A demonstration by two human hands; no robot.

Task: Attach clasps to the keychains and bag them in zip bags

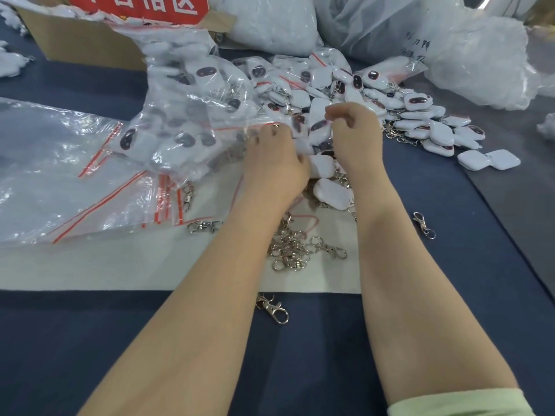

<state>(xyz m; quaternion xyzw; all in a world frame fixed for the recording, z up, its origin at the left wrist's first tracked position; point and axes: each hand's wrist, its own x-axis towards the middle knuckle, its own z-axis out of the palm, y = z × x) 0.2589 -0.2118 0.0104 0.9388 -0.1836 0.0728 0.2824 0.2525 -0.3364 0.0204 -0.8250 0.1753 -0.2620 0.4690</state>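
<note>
Tabletop (90,340) navy, white mat (150,265), keychain pile (420,121); L hand (274,166) + R hand (356,139) grips pinching zip bag (301,127)

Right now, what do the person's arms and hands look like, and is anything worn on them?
Both forearms are bare. The left hand and right hand wear no gloves; no rings or watch show. A pale green sleeve edge shows at the right elbow; none on the left arm.
</note>
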